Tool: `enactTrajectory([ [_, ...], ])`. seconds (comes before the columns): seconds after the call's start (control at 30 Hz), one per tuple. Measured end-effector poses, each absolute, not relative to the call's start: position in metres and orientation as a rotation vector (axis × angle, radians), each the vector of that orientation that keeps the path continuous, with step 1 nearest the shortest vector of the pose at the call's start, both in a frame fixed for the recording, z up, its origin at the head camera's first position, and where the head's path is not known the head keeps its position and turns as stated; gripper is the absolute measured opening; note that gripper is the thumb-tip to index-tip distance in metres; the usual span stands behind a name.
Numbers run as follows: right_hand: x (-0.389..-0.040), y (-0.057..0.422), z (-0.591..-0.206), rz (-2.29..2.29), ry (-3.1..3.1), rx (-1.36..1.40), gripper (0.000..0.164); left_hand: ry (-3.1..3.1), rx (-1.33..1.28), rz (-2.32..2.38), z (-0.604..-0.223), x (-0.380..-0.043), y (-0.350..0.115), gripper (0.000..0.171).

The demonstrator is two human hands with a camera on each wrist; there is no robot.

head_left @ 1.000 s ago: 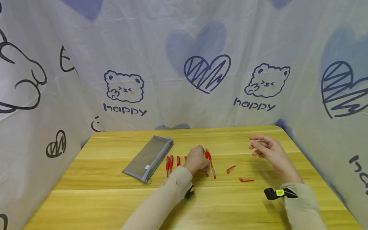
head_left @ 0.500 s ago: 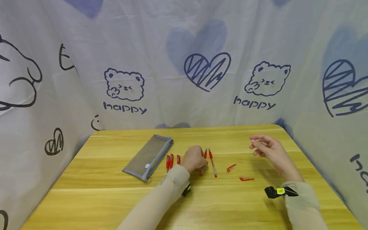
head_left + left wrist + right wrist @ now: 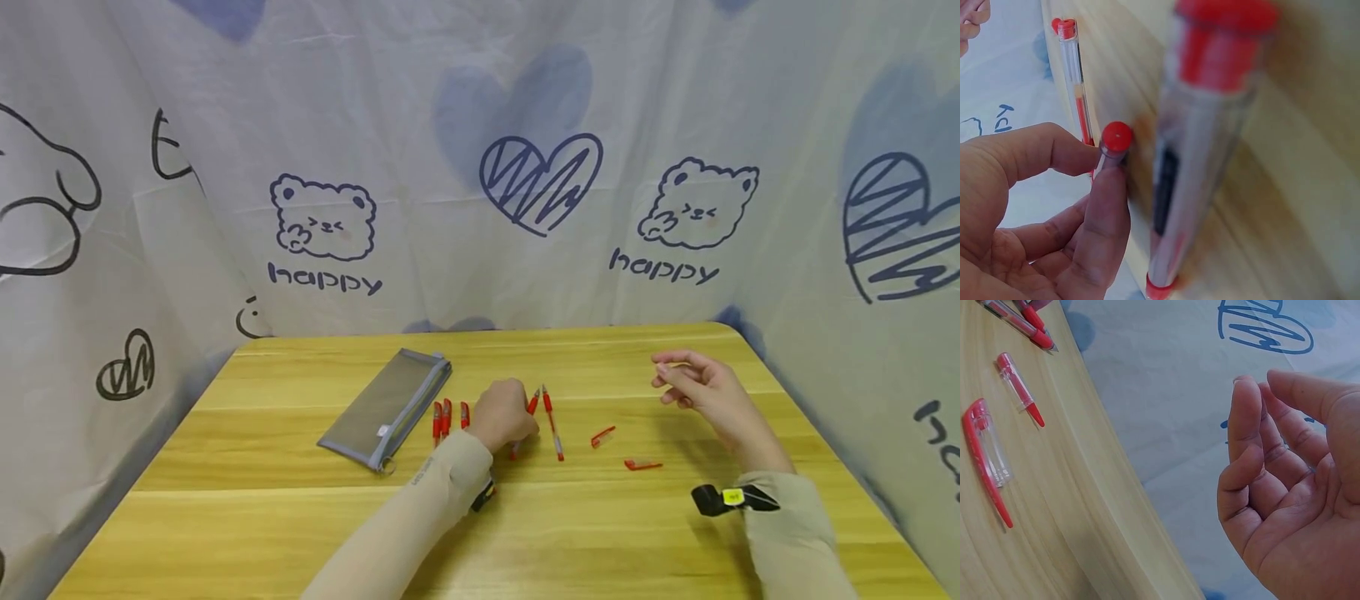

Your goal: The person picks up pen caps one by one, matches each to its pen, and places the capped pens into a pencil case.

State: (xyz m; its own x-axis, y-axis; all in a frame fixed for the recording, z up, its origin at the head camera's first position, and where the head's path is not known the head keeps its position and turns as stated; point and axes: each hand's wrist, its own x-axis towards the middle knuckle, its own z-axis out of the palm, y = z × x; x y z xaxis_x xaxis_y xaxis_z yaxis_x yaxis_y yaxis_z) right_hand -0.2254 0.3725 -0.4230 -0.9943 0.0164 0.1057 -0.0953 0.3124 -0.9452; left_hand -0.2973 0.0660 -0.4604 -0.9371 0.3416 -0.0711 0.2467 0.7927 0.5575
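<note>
My left hand (image 3: 506, 415) is low over the middle of the table, pinching a red gel pen (image 3: 1116, 139) near its back end between thumb and finger. The pen's bare tip points away toward the back wall, and the hand covers part of the barrel. Just right of it lies another uncapped red gel pen (image 3: 553, 429), tip also pointing away. My right hand (image 3: 708, 396) is raised over the right side of the table, fingers loosely bent, holding nothing. Between the hands lie two red pen caps, a farther cap (image 3: 603, 437) and a nearer cap (image 3: 643, 466).
Left of my left hand are several capped red pens (image 3: 447, 417), partly hidden by the sleeve. A large blurred pen (image 3: 1200, 137) fills the left wrist view's foreground. A grey mesh zip pouch (image 3: 382, 408) lies farther left on the wooden table (image 3: 600, 533). Printed cloth (image 3: 450, 250) surrounds it.
My left hand has shifted slightly left, drawing the pen's back end left so it now slants away from the other uncapped pen. The right hand has stayed in place.
</note>
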Motion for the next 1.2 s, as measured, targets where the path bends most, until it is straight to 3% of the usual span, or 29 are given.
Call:
enactTrajectory([
  [0.3, -0.225, 0.374, -0.421, 1.759, -2.481, 0.084, 0.015, 2.771, 0.43, 0.904, -0.46, -0.297, 0.059, 0.052],
  [0.6, -0.223, 0.377, -0.42, 1.731, -2.506, 0.093, 0.017, 2.721, 0.425, 1.004, -0.459, -0.295, 0.049, 0.019],
  [0.83, -0.222, 0.377, -0.42, 1.675, -2.556, 0.074, 0.025, 2.655, 0.464, 1.102, -0.459, -0.294, 0.044, 0.028],
  [1.2, -0.221, 0.377, -0.417, 1.539, -2.693, 0.105, 0.035, 2.489, 0.484, 1.293, -0.458, -0.289, 0.04, 0.028],
])
